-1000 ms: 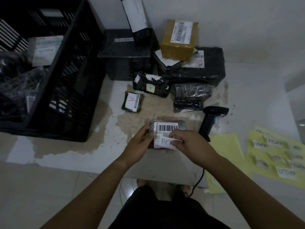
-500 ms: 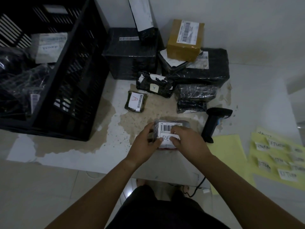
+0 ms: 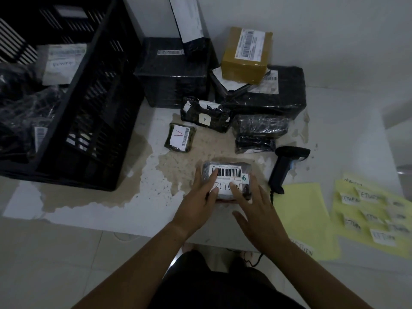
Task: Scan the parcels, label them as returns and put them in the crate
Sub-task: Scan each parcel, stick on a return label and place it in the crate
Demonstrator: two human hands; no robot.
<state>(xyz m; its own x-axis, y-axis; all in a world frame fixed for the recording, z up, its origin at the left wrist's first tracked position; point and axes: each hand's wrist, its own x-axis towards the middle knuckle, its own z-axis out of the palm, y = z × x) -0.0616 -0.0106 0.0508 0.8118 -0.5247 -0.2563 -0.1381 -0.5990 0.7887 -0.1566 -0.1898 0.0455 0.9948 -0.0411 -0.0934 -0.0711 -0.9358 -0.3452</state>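
both hands (image 3: 198, 205) flat on glossy film-wrapped parcel (image 3: 227, 181)

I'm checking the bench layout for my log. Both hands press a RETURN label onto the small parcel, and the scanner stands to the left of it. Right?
Not quite. In the head view the scanner stands to the right of the small parcel, not the left. The rest holds: the left hand and the right hand both press the RETURN label onto that parcel.
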